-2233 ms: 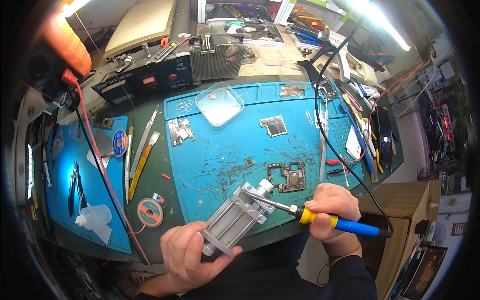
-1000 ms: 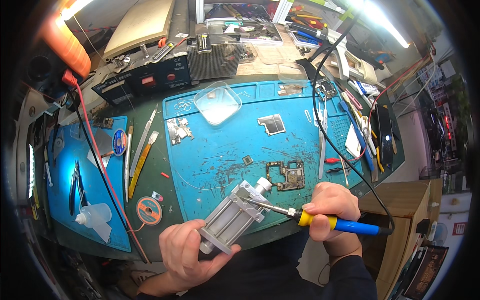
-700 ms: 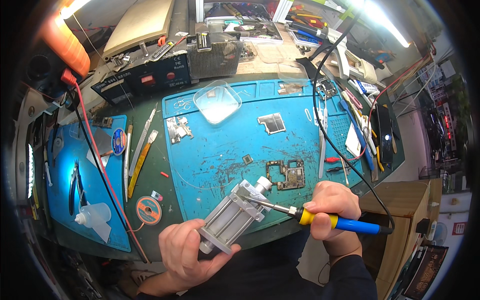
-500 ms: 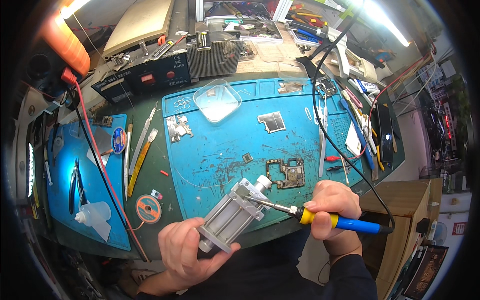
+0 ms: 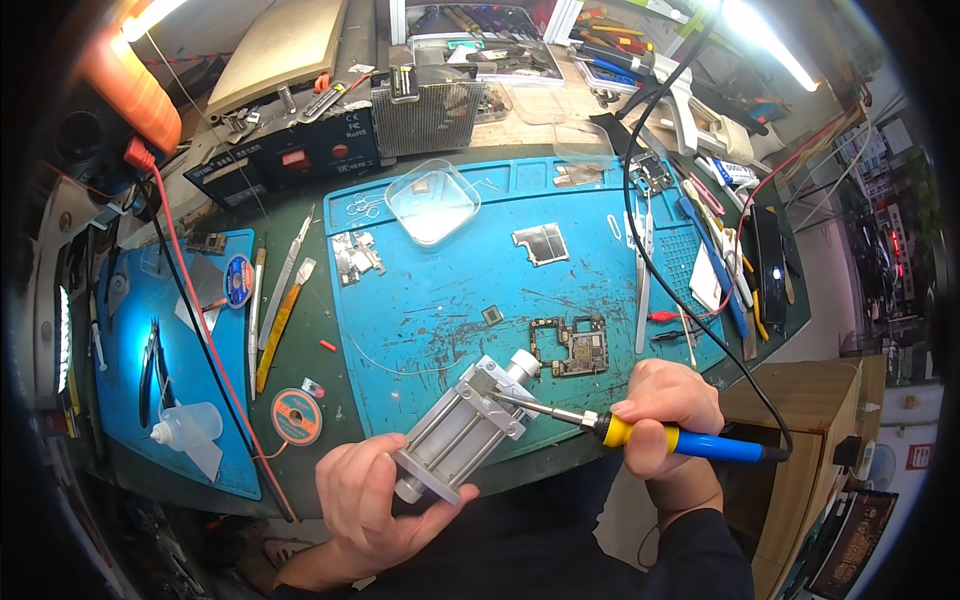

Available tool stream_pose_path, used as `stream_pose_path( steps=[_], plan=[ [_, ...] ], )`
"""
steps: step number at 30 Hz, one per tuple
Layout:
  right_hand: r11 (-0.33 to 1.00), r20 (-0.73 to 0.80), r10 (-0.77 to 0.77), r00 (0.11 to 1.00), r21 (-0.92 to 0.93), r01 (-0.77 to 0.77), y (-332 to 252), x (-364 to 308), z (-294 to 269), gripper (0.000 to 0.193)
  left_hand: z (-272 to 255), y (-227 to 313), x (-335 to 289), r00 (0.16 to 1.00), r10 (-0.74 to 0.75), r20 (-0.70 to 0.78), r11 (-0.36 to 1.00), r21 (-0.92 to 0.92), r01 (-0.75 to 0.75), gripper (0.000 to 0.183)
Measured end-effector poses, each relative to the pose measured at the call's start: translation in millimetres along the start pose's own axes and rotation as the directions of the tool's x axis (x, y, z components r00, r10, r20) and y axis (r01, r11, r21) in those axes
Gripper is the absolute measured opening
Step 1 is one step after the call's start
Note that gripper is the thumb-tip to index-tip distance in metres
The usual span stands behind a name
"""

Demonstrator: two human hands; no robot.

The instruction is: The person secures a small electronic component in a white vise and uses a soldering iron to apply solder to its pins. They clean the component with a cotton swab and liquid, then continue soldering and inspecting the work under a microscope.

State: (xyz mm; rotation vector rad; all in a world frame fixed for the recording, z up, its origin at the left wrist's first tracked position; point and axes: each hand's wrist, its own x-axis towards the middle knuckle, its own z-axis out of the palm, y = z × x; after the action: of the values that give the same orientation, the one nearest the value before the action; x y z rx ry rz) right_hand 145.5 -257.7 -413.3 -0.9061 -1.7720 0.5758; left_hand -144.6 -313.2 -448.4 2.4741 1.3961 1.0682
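My left hand [image 5: 385,505] grips the lower end of a grey metal clamp fixture [image 5: 462,430] with rods and a round knob, tilted above the near edge of the blue mat. In my right hand [image 5: 665,420] is a soldering iron [image 5: 715,447] with a blue and yellow handle. Its tip reaches the upper part of the fixture, by a small dark piece [image 5: 483,384] held there; whether they touch I cannot tell. Just beyond lies a phone circuit board [image 5: 570,346] with cut-out openings. A small square chip [image 5: 492,316] rests left of it.
The blue work mat [image 5: 420,285] bears a clear plastic dish [image 5: 433,205] and a metal shield plate [image 5: 540,244]. Tweezers [image 5: 645,285] and other tools line its right side. At left are a solder wick spool [image 5: 297,416], a squeeze bottle [image 5: 190,426] and pliers [image 5: 149,370]. A black cable [image 5: 640,225] loops down to the iron.
Almost nothing differs. The fixture and the iron's tip have shifted very slightly to the left, while both hands keep their hold.
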Motion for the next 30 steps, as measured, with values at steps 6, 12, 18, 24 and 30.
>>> stream_pose_path(
  steps=[6,12,18,24,30],
  plan=[
    [1.0,0.026,-0.028,0.999,-0.013,0.028,-0.9,1.6,0.7,0.008,0.8,-0.6,-1.0,1.0,0.008,-0.004,1.0,0.0,-0.008,0.102],
    [1.0,0.021,-0.026,0.999,-0.007,0.026,-0.4,2.3,0.2,0.008,1.4,-1.3,-1.0,1.0,0.017,-0.009,1.0,0.004,-0.017,0.103],
    [1.0,0.03,-0.023,0.999,-0.016,0.023,-0.6,2.7,0.2,0.006,0.7,-0.3,0.2,1.0,0.005,-0.004,1.0,0.001,-0.005,0.102],
    [1.0,0.025,0.009,1.0,-0.007,-0.009,-2.0,0.0,-1.1,0.008,1.3,-0.7,-0.7,1.0,0.008,-0.012,1.0,0.005,-0.008,0.101],
    [0.999,-0.038,0.034,0.999,-0.007,-0.034,-0.5,-1.7,0.0,0.009,1.5,-0.9,-0.3,1.0,0.007,-0.011,1.0,0.001,-0.007,0.101]
  ],
)
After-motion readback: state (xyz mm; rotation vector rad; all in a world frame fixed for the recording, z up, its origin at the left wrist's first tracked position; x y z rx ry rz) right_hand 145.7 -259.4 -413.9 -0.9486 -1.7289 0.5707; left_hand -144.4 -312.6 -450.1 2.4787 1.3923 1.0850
